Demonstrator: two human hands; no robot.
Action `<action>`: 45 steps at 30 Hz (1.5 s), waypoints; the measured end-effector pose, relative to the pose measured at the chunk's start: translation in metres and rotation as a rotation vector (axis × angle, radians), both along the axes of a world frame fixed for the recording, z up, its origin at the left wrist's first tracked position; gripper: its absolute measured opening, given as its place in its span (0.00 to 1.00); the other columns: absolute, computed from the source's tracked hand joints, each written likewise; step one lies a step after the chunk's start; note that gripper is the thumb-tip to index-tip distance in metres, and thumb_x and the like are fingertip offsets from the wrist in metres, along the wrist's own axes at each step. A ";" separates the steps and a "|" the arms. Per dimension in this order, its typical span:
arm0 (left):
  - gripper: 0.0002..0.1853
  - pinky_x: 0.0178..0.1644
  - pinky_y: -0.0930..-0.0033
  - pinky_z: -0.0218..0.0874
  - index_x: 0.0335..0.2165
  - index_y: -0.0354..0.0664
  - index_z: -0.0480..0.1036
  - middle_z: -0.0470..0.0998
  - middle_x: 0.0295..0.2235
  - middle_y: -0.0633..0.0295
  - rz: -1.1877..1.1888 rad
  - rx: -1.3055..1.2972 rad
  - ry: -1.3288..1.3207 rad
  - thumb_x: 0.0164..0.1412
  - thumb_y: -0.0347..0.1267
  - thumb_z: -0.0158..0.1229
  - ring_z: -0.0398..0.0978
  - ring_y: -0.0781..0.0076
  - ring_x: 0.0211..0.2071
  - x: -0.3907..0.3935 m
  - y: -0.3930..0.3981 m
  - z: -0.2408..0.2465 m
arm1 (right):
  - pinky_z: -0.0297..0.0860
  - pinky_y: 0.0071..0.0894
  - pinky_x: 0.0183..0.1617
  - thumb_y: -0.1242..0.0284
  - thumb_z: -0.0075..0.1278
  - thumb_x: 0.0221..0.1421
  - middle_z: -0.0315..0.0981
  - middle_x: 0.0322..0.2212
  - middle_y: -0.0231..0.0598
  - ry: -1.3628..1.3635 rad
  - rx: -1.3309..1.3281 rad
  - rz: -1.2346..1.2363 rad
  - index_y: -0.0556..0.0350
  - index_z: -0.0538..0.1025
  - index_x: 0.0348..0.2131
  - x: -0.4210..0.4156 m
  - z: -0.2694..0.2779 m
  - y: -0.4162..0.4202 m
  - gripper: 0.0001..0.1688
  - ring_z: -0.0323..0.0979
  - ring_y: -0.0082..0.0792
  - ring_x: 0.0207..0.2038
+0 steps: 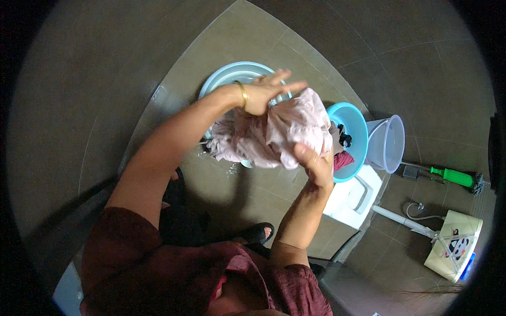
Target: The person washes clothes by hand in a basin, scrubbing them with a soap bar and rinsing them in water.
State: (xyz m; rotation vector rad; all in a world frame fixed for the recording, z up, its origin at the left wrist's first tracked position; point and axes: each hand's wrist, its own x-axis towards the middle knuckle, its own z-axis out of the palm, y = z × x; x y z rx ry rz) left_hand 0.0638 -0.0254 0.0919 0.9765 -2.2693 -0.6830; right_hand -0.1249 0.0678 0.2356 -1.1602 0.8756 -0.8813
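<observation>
A wet, pale pink cloth (292,126) is bunched up in front of me, above the tiled floor. My right hand (316,162) grips its near right side, with the thumb on top and the fingers hidden beneath. Over the cloth's upper left edge is my left hand (267,93), slightly blurred, its fingers spread and a gold bangle at the wrist. Whether its palm touches the cloth is unclear. Behind that hand stands a light blue basin (215,77), partly covered by the cloth and my arm.
To the right, a turquoise tub (357,158) holds dark, brown and red cloths. Beside it are a translucent bucket (385,144) and a white squat toilet (355,197). A green-handled brush (454,176) and a cream cistern (454,245) are at the far right.
</observation>
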 end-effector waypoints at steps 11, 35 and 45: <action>0.27 0.60 0.59 0.52 0.50 0.36 0.64 0.65 0.52 0.51 -0.069 0.893 1.467 0.49 0.29 0.55 0.64 0.63 0.54 0.067 0.003 0.029 | 0.61 0.42 0.55 0.65 0.54 0.52 0.69 0.46 0.46 -0.526 0.350 -0.518 0.62 0.71 0.45 -0.058 -0.107 -0.031 0.24 0.67 0.41 0.49; 0.09 0.28 0.58 0.64 0.18 0.46 0.70 0.74 0.20 0.56 0.032 -0.074 0.257 0.44 0.38 0.58 0.73 0.55 0.23 -0.079 0.085 0.013 | 0.71 0.34 0.41 0.59 0.38 0.60 0.72 0.37 0.39 -0.895 0.600 -0.272 0.54 0.70 0.40 0.015 -0.184 -0.038 0.19 0.71 0.36 0.39; 0.11 0.35 0.58 0.63 0.25 0.45 0.71 0.73 0.24 0.55 0.223 -0.229 0.334 0.48 0.40 0.59 0.73 0.55 0.28 -0.072 0.073 0.022 | 0.68 0.34 0.44 0.58 0.42 0.58 0.71 0.37 0.36 -0.754 0.562 -0.239 0.56 0.71 0.41 0.021 -0.168 -0.035 0.21 0.70 0.34 0.38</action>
